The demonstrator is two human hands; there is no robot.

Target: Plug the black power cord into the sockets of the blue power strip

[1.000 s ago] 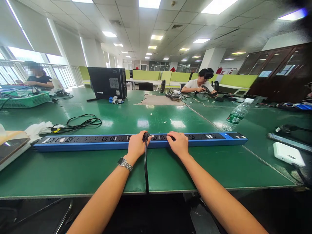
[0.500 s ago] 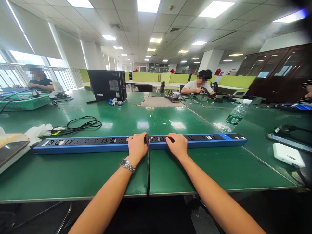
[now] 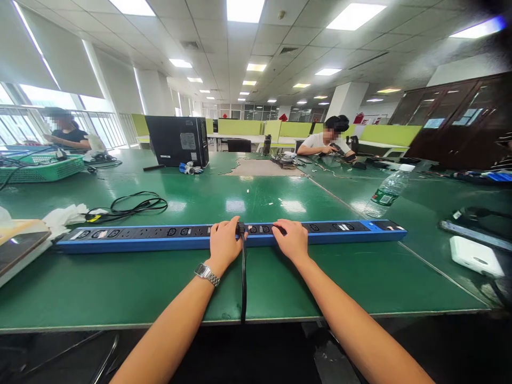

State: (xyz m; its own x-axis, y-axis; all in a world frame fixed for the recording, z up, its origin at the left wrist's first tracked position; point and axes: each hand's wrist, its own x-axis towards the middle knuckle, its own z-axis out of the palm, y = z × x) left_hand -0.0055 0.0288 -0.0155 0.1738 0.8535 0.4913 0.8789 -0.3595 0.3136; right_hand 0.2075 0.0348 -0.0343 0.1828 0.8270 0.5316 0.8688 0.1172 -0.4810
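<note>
A long blue power strip (image 3: 140,245) with a black socket face lies across the green table. My left hand (image 3: 225,240), a metal watch on its wrist, is at the middle of the strip, its fingers closed round a black plug (image 3: 241,228) at the sockets. From the plug a black cable (image 3: 244,282) runs down over the table's front edge. To the right, my right hand (image 3: 291,238) grips the strip, thumb on the near side and fingers over the top.
Coiled black cable (image 3: 138,202) lies behind the strip's left part. A tilted water bottle (image 3: 386,196) and a white box (image 3: 474,256) are at the right. A black computer case (image 3: 176,141) stands farther back; a person (image 3: 326,141) works across the table.
My left hand has shifted very slightly, and more of the plug's top shows beside its fingers. My right hand keeps its place on the strip.
</note>
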